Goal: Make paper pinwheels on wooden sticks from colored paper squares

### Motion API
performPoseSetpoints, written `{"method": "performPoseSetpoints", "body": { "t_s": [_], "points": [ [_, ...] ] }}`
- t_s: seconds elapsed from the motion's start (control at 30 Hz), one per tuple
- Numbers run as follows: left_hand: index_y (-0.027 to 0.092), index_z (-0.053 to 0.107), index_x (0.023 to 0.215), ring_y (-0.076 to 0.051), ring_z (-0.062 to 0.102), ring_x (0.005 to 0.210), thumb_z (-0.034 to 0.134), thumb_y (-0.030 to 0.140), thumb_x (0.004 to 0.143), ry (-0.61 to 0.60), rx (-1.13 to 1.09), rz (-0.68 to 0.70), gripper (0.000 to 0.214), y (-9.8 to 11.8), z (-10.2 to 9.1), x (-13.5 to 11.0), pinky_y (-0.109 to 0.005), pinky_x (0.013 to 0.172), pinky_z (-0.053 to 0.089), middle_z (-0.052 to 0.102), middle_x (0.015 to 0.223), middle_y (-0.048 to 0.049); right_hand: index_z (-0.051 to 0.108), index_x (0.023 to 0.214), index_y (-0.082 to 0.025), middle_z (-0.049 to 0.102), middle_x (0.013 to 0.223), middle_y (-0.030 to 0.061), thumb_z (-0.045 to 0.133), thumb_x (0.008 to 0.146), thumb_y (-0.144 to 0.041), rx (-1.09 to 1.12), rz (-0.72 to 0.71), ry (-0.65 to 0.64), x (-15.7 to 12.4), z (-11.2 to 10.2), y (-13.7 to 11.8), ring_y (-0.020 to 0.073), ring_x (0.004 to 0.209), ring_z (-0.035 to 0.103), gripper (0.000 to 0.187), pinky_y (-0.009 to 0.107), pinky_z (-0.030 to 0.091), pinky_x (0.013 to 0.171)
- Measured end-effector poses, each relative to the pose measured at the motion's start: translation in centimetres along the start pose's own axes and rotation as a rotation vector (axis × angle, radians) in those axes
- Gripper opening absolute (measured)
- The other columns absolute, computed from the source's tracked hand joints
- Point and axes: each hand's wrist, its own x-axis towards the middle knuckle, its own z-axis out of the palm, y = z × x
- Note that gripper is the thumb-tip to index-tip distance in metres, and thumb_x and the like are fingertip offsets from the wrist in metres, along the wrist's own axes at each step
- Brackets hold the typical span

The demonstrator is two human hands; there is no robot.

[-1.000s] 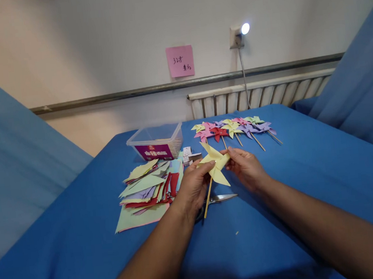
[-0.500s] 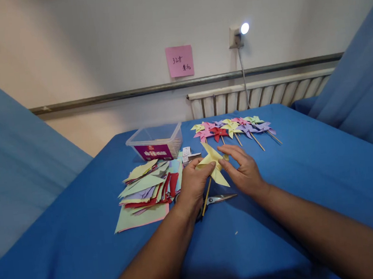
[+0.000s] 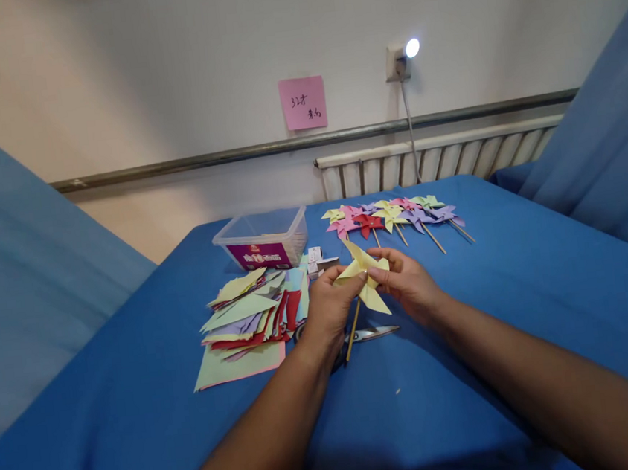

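Note:
A yellow paper pinwheel (image 3: 375,299) on a thin wooden stick (image 3: 353,332) is held up between my two hands. My left hand (image 3: 329,301) grips it from the left, with the thumb near its centre. On the other side, my right hand (image 3: 409,285) pinches it, the thumb pressed at the middle and the fingers behind the blades. The stick slants down toward me, its lower end in front of a pair of scissors (image 3: 377,332) whose handles are partly hidden by my left hand and wrist. Small white boxes (image 3: 317,261) stand just behind my left hand.
Left of my hands lies a pile of coloured paper sheets (image 3: 245,324). Behind it stands a clear plastic tub (image 3: 261,240) with a purple label. Several finished pinwheels (image 3: 391,216) lie at the back of the blue-covered table (image 3: 498,335). A radiator (image 3: 446,157) runs behind.
My right hand has closed in on the pinwheel, its thumb now at the centre. The pinwheel and stick have shifted slightly to the right.

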Motion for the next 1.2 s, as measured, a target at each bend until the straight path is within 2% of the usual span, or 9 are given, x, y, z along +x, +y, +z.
{"method": "performPoseSetpoints", "body": {
  "t_s": [0.07, 0.17, 0.3, 0.47, 0.57, 0.77, 0.97, 1.07, 1.2],
  "points": [
    [0.014, 0.068, 0.081, -0.014, 0.059, 0.058, 0.084, 0.034, 0.055, 0.010, -0.003, 0.008, 0.037, -0.1, 0.1, 0.1, -0.024, 0.057, 0.044, 0.069, 0.069, -0.0025, 0.060, 0.109, -0.022, 0.071, 0.096, 0.0039, 0.080, 0.066, -0.035, 0.149, 0.100, -0.046, -0.3, 0.4, 0.1, 0.0183, 0.079, 0.066, 0.049, 0.033, 0.052, 0.073],
    [0.015, 0.070, 0.080, -0.013, 0.059, 0.058, 0.085, 0.033, 0.054, 0.027, 0.011, 0.039, 0.035, -0.3, 0.2, 0.1, -0.024, 0.058, 0.044, 0.069, 0.069, -0.0011, 0.064, 0.098, -0.020, 0.073, 0.092, 0.0036, 0.080, 0.067, -0.031, 0.224, 0.149, -0.104, -0.5, 0.8, 0.2, 0.0179, 0.080, 0.067, 0.037, 0.032, 0.052, 0.077],
    [0.014, 0.070, 0.077, -0.013, 0.059, 0.060, 0.085, 0.029, 0.054, 0.033, 0.053, 0.079, 0.031, -0.3, 0.2, 0.2, -0.023, 0.061, 0.045, 0.069, 0.069, -0.0010, 0.067, 0.091, -0.020, 0.074, 0.088, 0.0023, 0.082, 0.064, -0.028, 0.226, 0.154, -0.042, -0.3, 0.8, 0.2, 0.0185, 0.077, 0.068, 0.032, 0.032, 0.053, 0.075],
    [0.015, 0.071, 0.083, -0.015, 0.062, 0.069, 0.078, 0.041, 0.066, -0.122, -0.127, -0.046, 0.032, 0.2, -0.2, 0.3, -0.026, 0.066, 0.049, 0.070, 0.079, -0.0048, 0.071, 0.088, -0.019, 0.076, 0.089, 0.0040, 0.082, 0.063, -0.027, 0.247, 0.153, 0.026, 0.0, 0.7, -0.2, 0.0200, 0.077, 0.069, 0.028, 0.033, 0.054, 0.075],
    [0.015, 0.071, 0.087, -0.014, 0.062, 0.069, 0.075, 0.043, 0.071, -0.120, -0.189, -0.122, 0.032, 0.3, -0.5, 0.5, -0.025, 0.064, 0.049, 0.070, 0.084, -0.0057, 0.072, 0.089, -0.019, 0.076, 0.091, 0.0038, 0.081, 0.065, -0.026, 0.250, 0.152, 0.000, 0.0, 0.6, -0.4, 0.0192, 0.078, 0.069, 0.027, 0.033, 0.053, 0.077],
    [0.014, 0.070, 0.080, -0.011, 0.058, 0.063, 0.079, 0.036, 0.067, -0.168, -0.194, -0.177, 0.027, -0.1, -0.8, 0.9, -0.022, 0.063, 0.049, 0.067, 0.075, -0.0041, 0.070, 0.091, -0.018, 0.076, 0.088, 0.0052, 0.081, 0.067, -0.030, 0.175, 0.145, -0.024, 0.0, 0.2, -0.2, 0.0190, 0.073, 0.069, 0.029, 0.032, 0.053, 0.071],
    [0.016, 0.070, 0.085, -0.013, 0.061, 0.067, 0.078, 0.044, 0.067, -0.149, -0.132, -0.171, 0.034, 0.4, -0.7, 0.5, -0.023, 0.061, 0.048, 0.068, 0.082, -0.0055, 0.070, 0.092, -0.017, 0.076, 0.090, 0.0063, 0.081, 0.066, -0.030, 0.145, 0.161, -0.063, 0.0, -0.1, -0.1, 0.0192, 0.074, 0.070, 0.032, 0.032, 0.052, 0.071],
    [0.014, 0.067, 0.075, -0.012, 0.059, 0.061, 0.084, 0.038, 0.059, -0.145, -0.064, -0.141, 0.033, 0.2, -0.6, 0.5, -0.023, 0.060, 0.046, 0.066, 0.071, -0.0037, 0.069, 0.091, -0.016, 0.075, 0.088, 0.0066, 0.082, 0.064, -0.032, 0.104, 0.159, -0.105, -0.1, -0.2, 0.0, 0.0198, 0.072, 0.069, 0.033, 0.034, 0.052, 0.071],
    [0.014, 0.066, 0.077, -0.012, 0.059, 0.060, 0.084, 0.031, 0.057, -0.136, -0.093, -0.146, 0.032, -0.2, -0.6, 0.7, -0.025, 0.062, 0.046, 0.067, 0.070, -0.0036, 0.068, 0.089, -0.016, 0.073, 0.083, 0.0051, 0.081, 0.065, -0.039, 0.040, 0.134, -0.119, 0.1, -0.1, 0.3, 0.0184, 0.069, 0.067, 0.036, 0.032, 0.051, 0.067]
  ]
}}
